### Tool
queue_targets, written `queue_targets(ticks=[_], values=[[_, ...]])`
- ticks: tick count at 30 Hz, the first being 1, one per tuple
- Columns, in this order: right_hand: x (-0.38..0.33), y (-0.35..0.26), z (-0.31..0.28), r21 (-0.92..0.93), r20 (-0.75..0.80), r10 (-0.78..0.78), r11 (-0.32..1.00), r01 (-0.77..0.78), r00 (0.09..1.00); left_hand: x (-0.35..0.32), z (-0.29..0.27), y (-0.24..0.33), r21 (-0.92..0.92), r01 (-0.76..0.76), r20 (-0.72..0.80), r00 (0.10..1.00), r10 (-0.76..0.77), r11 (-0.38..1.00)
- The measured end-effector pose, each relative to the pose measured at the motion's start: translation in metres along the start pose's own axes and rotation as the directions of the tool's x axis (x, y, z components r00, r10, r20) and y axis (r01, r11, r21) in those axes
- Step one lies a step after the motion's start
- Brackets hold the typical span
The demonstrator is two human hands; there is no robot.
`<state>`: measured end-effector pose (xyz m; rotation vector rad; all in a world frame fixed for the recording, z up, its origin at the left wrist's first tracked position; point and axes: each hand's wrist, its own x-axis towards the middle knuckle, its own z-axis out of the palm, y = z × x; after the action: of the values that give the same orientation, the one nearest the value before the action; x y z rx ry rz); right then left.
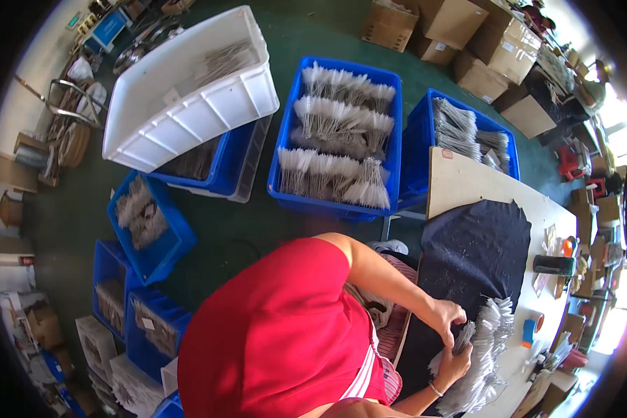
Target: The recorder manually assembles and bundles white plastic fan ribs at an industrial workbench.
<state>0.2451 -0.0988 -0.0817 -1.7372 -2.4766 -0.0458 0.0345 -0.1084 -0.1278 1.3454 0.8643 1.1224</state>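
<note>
The person is in the step of gathering a small bundle of grey strips (465,336) over the dark cloth (477,251). The left hand (448,315) and right hand (453,366) are both closed around it. Next it probably needs laying on the white pile (486,355), evenly.

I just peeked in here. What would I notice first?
Probably the big red shirt at the bottom middle. Beside it, two hands, one above the other, hold a small bundle of thin grey and white pieces over a dark cloth. Higher up, a blue crate holds more such bundles.
</note>
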Motion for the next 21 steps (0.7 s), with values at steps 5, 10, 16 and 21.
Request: queue_targets(ticks=[5, 10, 16, 21], values=[[0.015, -0.043, -0.036, 0.691, 0.188, -0.115, 0.721, -0.049, 0.975, 0.036, 0.030, -0.026, -0.412, 0.113, 0.300, 0.954, 0.017, 0.904], [0.018, -0.041, -0.015, 0.854, 0.097, -0.055, 0.517, -0.055, 0.994, 0.041, 0.020, 0.012, -0.638, 0.041, 0.217, 0.968, 0.128, 0.769], [0.029, -0.051, -0.041, 0.593, -0.151, -0.003, 0.800, 0.093, 0.989, 0.044, -0.014, 0.035, 0.004, -0.162, -0.132, 0.978, 0.161, 0.987], [0.036, -0.097, -0.060, 0.301, -0.557, -0.111, 0.897, 0.325, 0.823, 0.055, 0.009, 0.003, 0.496, -0.427, -0.027, 0.863, 0.505, 0.756]])
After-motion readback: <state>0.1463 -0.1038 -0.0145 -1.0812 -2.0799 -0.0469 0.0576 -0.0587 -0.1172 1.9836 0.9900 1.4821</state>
